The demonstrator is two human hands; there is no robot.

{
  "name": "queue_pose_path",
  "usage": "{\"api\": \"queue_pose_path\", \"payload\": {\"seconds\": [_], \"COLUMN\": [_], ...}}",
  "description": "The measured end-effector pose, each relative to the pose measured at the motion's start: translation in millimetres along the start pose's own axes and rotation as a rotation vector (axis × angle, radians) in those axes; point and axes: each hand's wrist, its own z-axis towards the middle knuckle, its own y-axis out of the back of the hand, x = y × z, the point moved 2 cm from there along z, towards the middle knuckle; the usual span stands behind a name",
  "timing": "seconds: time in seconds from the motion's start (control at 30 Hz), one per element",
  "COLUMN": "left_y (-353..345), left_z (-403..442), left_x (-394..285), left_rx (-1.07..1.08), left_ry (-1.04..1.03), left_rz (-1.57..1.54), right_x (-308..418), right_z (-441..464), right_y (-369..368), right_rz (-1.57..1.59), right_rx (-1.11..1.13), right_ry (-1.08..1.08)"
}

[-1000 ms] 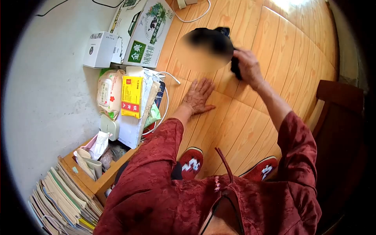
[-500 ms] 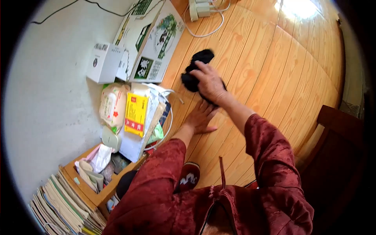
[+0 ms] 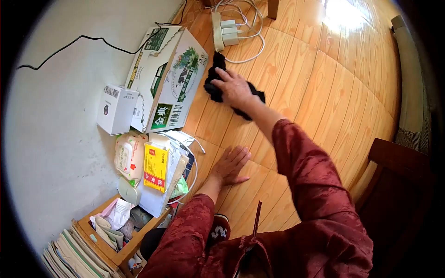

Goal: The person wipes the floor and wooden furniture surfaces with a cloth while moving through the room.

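Note:
A black cloth (image 3: 216,91) lies bunched on the wooden surface (image 3: 296,92), to the right of the large milk carton. My right hand (image 3: 235,91) presses down on the cloth, its fingers bent over the top and the cloth showing on both sides. Lower down, my left hand (image 3: 230,166) rests flat on the wood with its fingers spread and nothing in it. The cloth's upper end reaches close to a white power strip (image 3: 217,32) with plugged-in chargers.
Along the wall stand the milk carton (image 3: 178,83), a small white box (image 3: 117,109), a wipes pack (image 3: 130,157) and a yellow packet (image 3: 155,167) on papers. Bound papers (image 3: 76,252) are at lower left. A dark wooden chair (image 3: 398,162) is at right.
My right hand has moved the black cloth from the right over to the left, near the carton and power strip. The view has shifted, showing more of the strip; my left hand stays flat.

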Motion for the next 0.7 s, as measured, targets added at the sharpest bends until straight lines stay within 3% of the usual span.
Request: {"api": "queue_pose_path", "payload": {"seconds": [0.1, 0.17, 0.3, 0.37, 0.4, 0.43, 0.5, 0.53, 0.57, 0.63, 0.7], "left_y": [-6, -15, -15, -15, -16, -15, -15, -12, -6, 3, -10], "left_z": [0, -4, -8, -5, -5, -5, -4, -2, 2, 8, -1], "left_x": [0, 0, 0, 1, 1, 2, 1, 1, -2, -5, 0], "left_rx": [0.099, -0.013, -0.042, -0.028, -0.042, -0.036, -0.026, 0.073, 0.148, 0.301, 0.266], "left_ry": [0.050, 0.041, 0.031, 0.031, 0.023, 0.024, 0.019, 0.036, 0.062, 0.121, 0.129], "left_rz": [0.008, 0.037, 0.083, 0.077, 0.094, 0.091, 0.082, 0.084, 0.080, 0.078, 0.081], "right_x": [-54, -106, -218, -214, -202, -180, -104, -80, -32, 13, 57], "right_z": [-26, -39, -57, -58, -57, -56, -77, -99, -118, -189, -256], "right_y": [40, 68, 124, 148, 154, 157, 150, 131, 135, 85, 61], "right_rz": [-0.065, -0.137, -0.194, -0.085, -0.041, 0.008, 0.019, -0.024, 0.057, 0.107, 0.018], "right_rx": [0.026, -0.181, -0.390, -0.573, -0.603, -0.505, -0.210, -0.152, 0.204, 0.300, 0.306], "right_ry": [0.022, -0.017, -0.384, -0.462, -0.279, -0.138, -0.064, 0.164, 0.001, 0.155, 0.239]}}
